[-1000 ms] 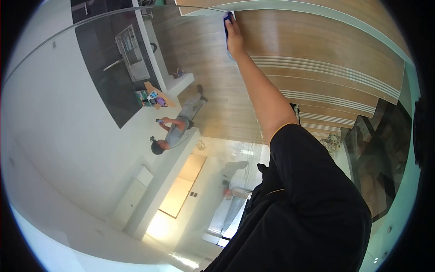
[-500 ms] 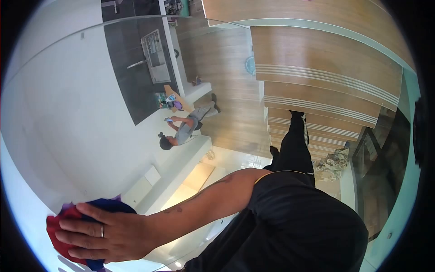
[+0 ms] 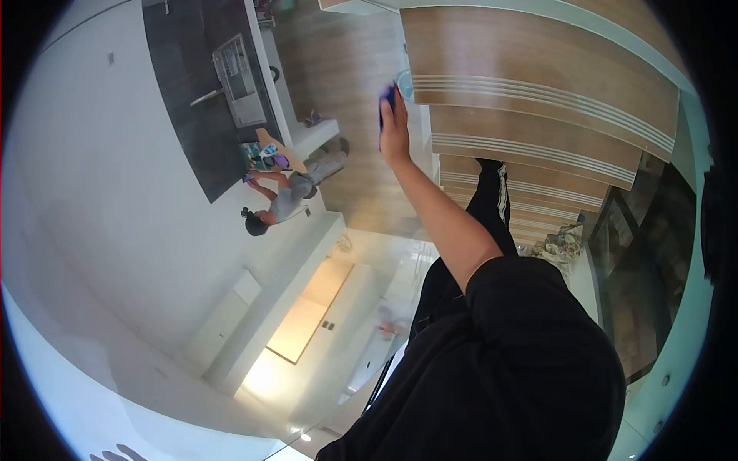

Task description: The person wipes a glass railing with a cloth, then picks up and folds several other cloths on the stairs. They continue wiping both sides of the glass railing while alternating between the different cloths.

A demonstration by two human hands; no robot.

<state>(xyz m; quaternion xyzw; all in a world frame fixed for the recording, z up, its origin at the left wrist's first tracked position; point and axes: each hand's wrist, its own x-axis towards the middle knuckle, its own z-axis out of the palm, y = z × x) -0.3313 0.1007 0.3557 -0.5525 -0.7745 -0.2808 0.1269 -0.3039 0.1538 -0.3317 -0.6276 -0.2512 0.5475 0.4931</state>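
Observation:
My right hand (image 3: 395,138) is closed on a blue-purple cloth (image 3: 386,98), held at the end of an outstretched bare arm. The cloth lies along the palm side, against or close to a clear glass panel (image 3: 100,253) that I look through; exact contact is hard to judge. At the lower left edge, a few dim, spread fingers of my left hand (image 3: 119,453) show at the glass. The rest of that hand is out of frame.
Wooden stairs (image 3: 530,54) with pale grip strips descend beside my black-clad leg (image 3: 492,196). Beyond the glass, a person in grey (image 3: 288,196) sits at a small wooden table (image 3: 278,154) with things on it. A round blue object (image 3: 405,86) lies near the steps.
My right hand has swung from the lower left to the upper middle of the view, carrying the cloth. The view has shifted slightly. Red cloth showing before is now hidden.

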